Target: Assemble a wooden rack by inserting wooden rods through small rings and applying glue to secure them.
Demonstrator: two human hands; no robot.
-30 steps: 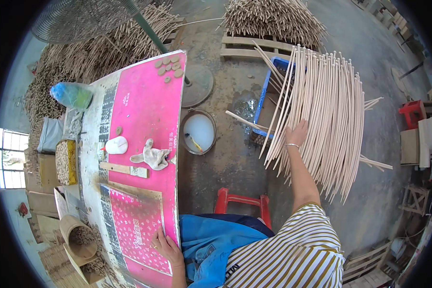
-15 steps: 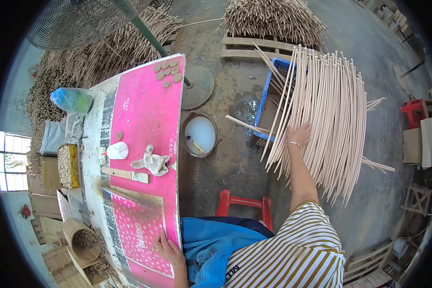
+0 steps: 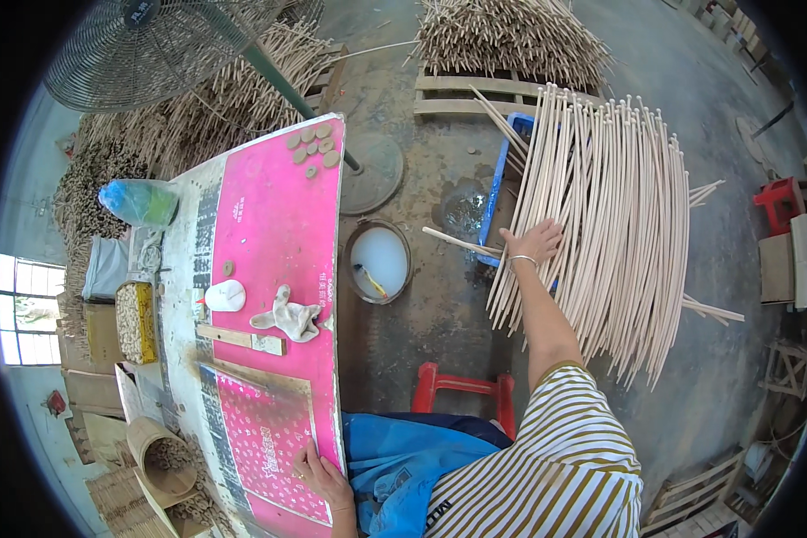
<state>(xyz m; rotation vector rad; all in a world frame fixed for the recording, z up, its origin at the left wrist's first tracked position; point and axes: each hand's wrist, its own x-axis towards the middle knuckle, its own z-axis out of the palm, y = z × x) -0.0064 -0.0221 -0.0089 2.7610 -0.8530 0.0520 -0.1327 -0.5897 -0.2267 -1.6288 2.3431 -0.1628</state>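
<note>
My right hand (image 3: 536, 242) lies with fingers spread on the left part of a wide bundle of long pale wooden sticks (image 3: 614, 233), many with a small knob at the far end. Under the bundle, a blue crate (image 3: 495, 199) shows at its left side. My left hand (image 3: 325, 477) rests at the near edge of a pink-covered table (image 3: 278, 215), its fingers loosely extended and nothing seen in them. Beside it lies a pink patterned sheet (image 3: 264, 435).
A white glove (image 3: 289, 316), a white bottle (image 3: 226, 296), a wooden strip (image 3: 233, 336) and several small round discs (image 3: 325, 145) lie on the table. On the floor are a bucket of whitish liquid (image 3: 381, 255) and a red stool (image 3: 464, 384). A fan (image 3: 152, 54) stands far left.
My right hand has slid left across the sticks, and its fingers have spread. The sticks under it have shifted slightly. My left hand stays at the table edge.
</note>
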